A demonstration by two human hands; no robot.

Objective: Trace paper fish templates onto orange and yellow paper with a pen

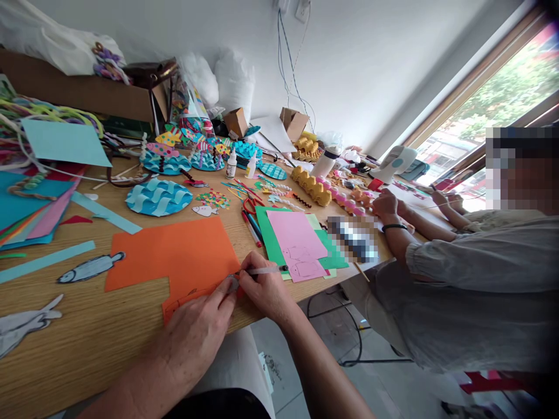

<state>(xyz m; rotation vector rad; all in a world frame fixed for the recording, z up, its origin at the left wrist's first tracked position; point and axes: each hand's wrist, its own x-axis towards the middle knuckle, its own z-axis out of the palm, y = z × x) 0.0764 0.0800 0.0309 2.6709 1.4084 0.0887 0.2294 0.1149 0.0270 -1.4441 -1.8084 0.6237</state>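
Observation:
An orange paper sheet (174, 256) lies at the near edge of the wooden table (87, 343), with a faint pencil outline near its lower corner. My left hand (196, 331) lies on that corner, fingers flat, pinning a small grey paper shape (233, 283) against the sheet. My right hand (264, 291) is closed on a pen (267, 270), whose tip meets the grey shape.
Pink (297, 241) and green paper (273, 238) sheets lie to the right, grey fish cut-outs (89, 269) to the left, blue wave discs (158, 196), glue bottles (231, 164) and boxes behind. Another person (463, 291) sits at the right, hands on the table.

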